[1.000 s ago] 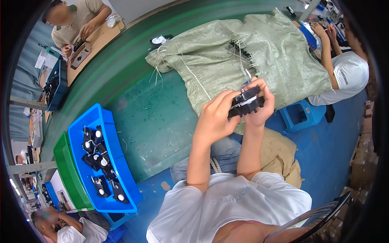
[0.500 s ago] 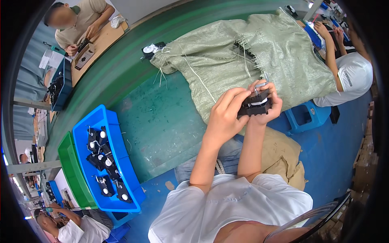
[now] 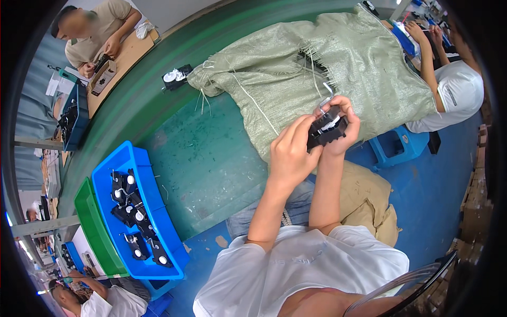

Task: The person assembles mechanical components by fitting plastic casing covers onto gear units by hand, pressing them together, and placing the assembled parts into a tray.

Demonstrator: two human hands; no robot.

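Both my hands are raised in front of me over the edge of a green woven sack [image 3: 317,68]. A black plastic part [image 3: 326,130] with a white and metal insert sits between them. My left hand [image 3: 290,153] grips its left side, and my right hand [image 3: 342,127] wraps over its top and right side. To my left, a blue bin [image 3: 119,169] holds several similar black parts with white round pieces.
A green bin [image 3: 90,227] lies beside the blue one. The green table [image 3: 211,153] is scuffed. A blue stool [image 3: 393,148] stands at right near a seated person in white. Another person works at a wooden bench [image 3: 127,53] far left. A tan bag [image 3: 364,201] lies on the blue floor.
My hands with the black part have stayed together, shifting slightly right in view as my head moved; the fingers have adjusted on the part.
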